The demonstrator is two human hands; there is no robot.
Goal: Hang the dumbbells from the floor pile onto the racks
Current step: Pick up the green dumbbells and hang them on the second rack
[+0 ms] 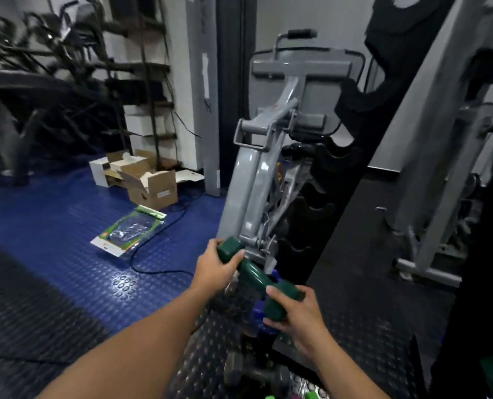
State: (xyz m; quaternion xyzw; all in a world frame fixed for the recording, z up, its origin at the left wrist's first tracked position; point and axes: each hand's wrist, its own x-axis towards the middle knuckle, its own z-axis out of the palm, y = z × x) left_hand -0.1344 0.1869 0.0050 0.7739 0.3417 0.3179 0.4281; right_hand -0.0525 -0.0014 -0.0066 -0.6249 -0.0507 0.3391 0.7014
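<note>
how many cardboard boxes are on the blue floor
2 brown cardboard boxes: a larger open cardboard box nearest the grey post, and a second open box behind it, by a white box. More may be hidden behind them.

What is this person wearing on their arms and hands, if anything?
Nothing that shows. Both forearms are bare up to the picture's lower edge, with no sleeve in view. The left hand and the right hand have no gloves, and I see no watch, band or ring on either wrist or on the fingers that show. The picture is a little blurred, so a thin ring could go unseen.
</note>
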